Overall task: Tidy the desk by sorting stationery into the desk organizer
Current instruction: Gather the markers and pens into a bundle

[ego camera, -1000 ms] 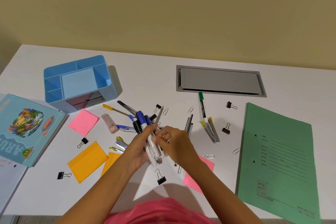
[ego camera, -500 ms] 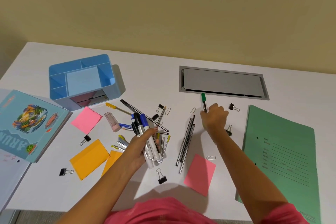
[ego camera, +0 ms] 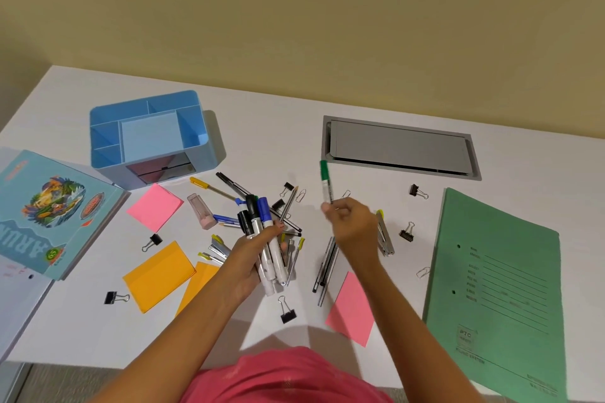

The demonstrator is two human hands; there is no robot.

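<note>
My left hand [ego camera: 253, 257] grips a bundle of white markers [ego camera: 266, 247] with black and blue caps, held above the middle of the white desk [ego camera: 262, 127]. A green-capped marker [ego camera: 325, 185] is pinched in my right hand [ego camera: 352, 227], lifted off the desk and pointing away from me. The blue desk organizer [ego camera: 150, 137] stands at the back left, its open compartments showing nothing inside. Loose pens [ego camera: 235, 188] lie just behind my left hand, and thin dark pens [ego camera: 325, 271] lie below my right hand.
Pink sticky notes [ego camera: 154, 211] and orange sticky notes [ego camera: 158, 275] lie left of centre, another pink pad [ego camera: 352, 311] near the front. Black binder clips [ego camera: 288, 314] and paper clips are scattered about. A green folder [ego camera: 497, 294] lies right, a book [ego camera: 42, 213] left, a grey cable hatch [ego camera: 399, 147] behind.
My right hand left the bundle, reached to the green-capped marker near the hatch, picked it up and is bringing it back toward the left. My left hand keeps hold of the bundle.
</note>
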